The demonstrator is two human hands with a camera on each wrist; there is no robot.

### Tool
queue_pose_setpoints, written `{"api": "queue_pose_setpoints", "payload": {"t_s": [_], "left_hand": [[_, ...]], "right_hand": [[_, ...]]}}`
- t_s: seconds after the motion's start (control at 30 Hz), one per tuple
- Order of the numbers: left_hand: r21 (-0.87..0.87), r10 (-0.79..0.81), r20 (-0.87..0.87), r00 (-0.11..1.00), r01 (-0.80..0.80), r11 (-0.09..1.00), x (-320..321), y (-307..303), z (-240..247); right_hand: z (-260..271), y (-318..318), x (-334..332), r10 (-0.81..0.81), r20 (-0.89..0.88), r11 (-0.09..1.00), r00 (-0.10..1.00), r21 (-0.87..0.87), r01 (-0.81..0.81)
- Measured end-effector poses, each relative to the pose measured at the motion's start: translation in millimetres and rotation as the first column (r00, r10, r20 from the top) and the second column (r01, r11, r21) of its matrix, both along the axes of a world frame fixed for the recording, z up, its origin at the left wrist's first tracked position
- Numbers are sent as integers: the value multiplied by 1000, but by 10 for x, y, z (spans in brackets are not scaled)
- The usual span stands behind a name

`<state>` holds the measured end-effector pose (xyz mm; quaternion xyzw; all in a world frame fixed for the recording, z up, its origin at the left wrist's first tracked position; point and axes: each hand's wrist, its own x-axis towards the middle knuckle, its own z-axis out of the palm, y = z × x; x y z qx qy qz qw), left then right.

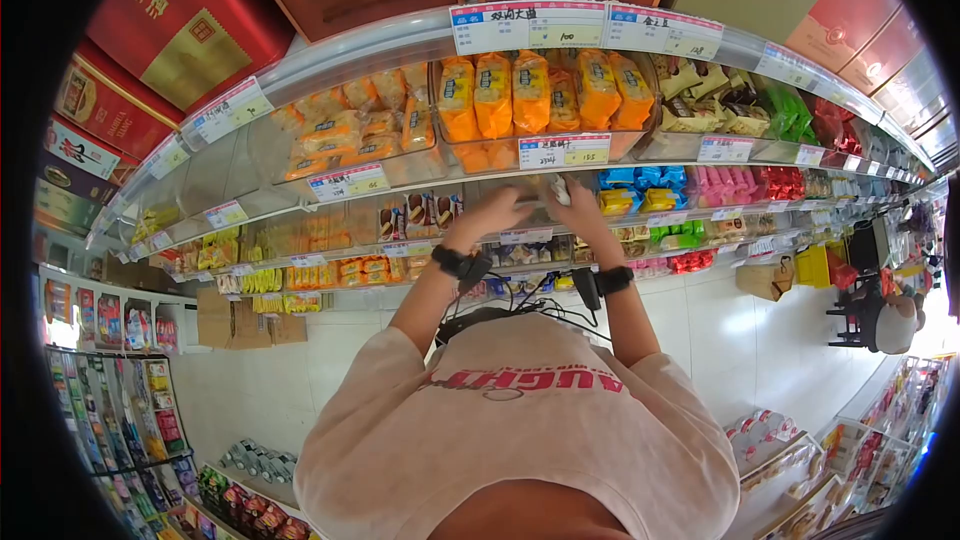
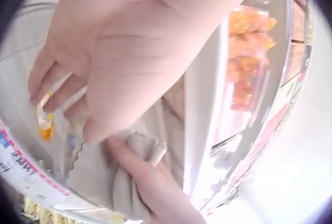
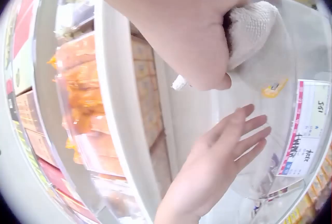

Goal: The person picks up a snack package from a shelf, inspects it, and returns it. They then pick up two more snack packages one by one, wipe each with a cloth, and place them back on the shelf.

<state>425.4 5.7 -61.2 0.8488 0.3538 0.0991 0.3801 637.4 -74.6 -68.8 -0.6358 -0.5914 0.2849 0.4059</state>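
In the right wrist view the right hand grips a crumpled whitish cloth inside a clear shelf bin. The left hand is beside it, palm down with fingers spread, holding nothing. Seen in the left wrist view, the left hand has its fingertips near a small yellow-orange wrapped piece, and whether they touch it I cannot tell. Below it the right hand holds the cloth. From the head view, both hands, left and right, reach into the second shelf row.
Orange packs fill the upper-row bins above the hands. Blue and yellow packets lie right of the right hand, dark-and-white packets left of the left hand. A price label hangs on the shelf edge just above them.
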Motion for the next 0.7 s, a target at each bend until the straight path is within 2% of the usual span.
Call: {"api": "queue_pose_setpoints", "payload": {"t_s": [0.07, 0.17, 0.23, 0.27, 0.33, 0.37, 0.4, 0.43, 0.47, 0.5, 0.53, 0.57, 0.67, 0.7], "left_hand": [[27, -182, 88, 979, 181, 983, -123, -309, 590], [122, -189, 211, 959, 166, 979, -202, -651, 1221], [97, -101, 368, 924, 70, 993, -255, -907, 1638], [78, -57, 441, 895, 25, 997, -267, -968, 1786], [353, -47, 561, 827, -188, 917, -277, -971, 1935], [460, -57, 617, 785, -301, 835, -273, -985, 1992], [482, 32, 635, 772, -428, 765, -254, -1006, 2052], [540, 41, 652, 757, -503, 675, -228, -992, 2107], [589, 48, 670, 741, -570, 574, -196, -948, 2161], [628, 50, 687, 725, -626, 462, -169, -903, 2192], [589, 74, 697, 713, -628, 508, -139, -863, 2178], [607, 81, 681, 727, -624, 493, -96, -821, 2199], [655, 119, 630, 767, -607, 450, 37, -721, 2251], [667, 139, 608, 782, -598, 445, 66, -704, 2244]], "right_hand": [[329, -279, 8, 87, -11, 996, 996, 14, -87], [827, -660, 41, 239, 4, 971, 971, 12, -239], [1300, -890, -9, 311, -2, 950, 950, -19, -311], [1540, -993, -43, 282, -12, 959, 959, 40, -282], [1921, -1142, -116, 226, -36, 964, 973, 151, -218], [1989, -1142, -142, 149, -19, 942, 989, 307, -136], [2041, -1117, -166, 69, -15, 889, 998, 455, -54], [2082, -1089, -181, -12, -23, 805, 1000, 592, 23], [2113, -1059, -183, -76, -26, 798, 997, 597, 76], [2173, -1005, -209, -62, -74, 832, 995, 547, 93], [2253, -928, -251, -51, -123, 862, 991, 496, 106], [2307, -842, -296, -39, -172, 888, 984, 445, 113], [2247, -569, -442, -54, 37, 786, 998, 618, 20], [2237, -533, -480, -56, 65, 802, 996, 598, 6]]}}
